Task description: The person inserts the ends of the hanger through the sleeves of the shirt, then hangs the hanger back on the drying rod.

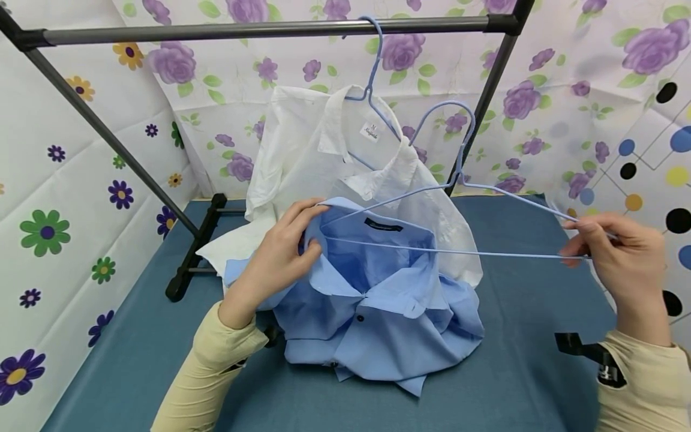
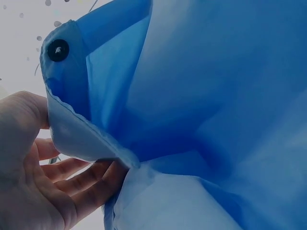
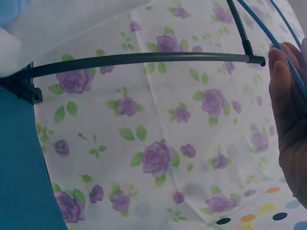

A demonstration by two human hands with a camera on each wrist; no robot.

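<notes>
A light blue collared shirt (image 1: 372, 336) hangs bunched in front of me, its neck opening upward. My left hand (image 1: 283, 246) grips the collar's left side; in the left wrist view the fingers pinch the collar edge (image 2: 96, 136) below a dark button (image 2: 58, 50). A thin blue hanger (image 1: 513, 254) runs sideways, its left end inside the shirt's neck and its hook pointing up. My right hand (image 1: 615, 258) holds the hanger's right end between thumb and fingers. In the right wrist view that hand (image 3: 290, 100) shows at the right edge, along the hanger's blue wire (image 3: 268, 28).
Behind the blue shirt, a white shirt (image 1: 302, 144) hangs on another blue hanger (image 1: 372, 60) from the black rack's bar (image 1: 243, 30). The rack's foot (image 1: 197, 246) stands on the blue-green tabletop (image 1: 529, 360). Flower-patterned sheets (image 1: 572, 96) line the back and sides.
</notes>
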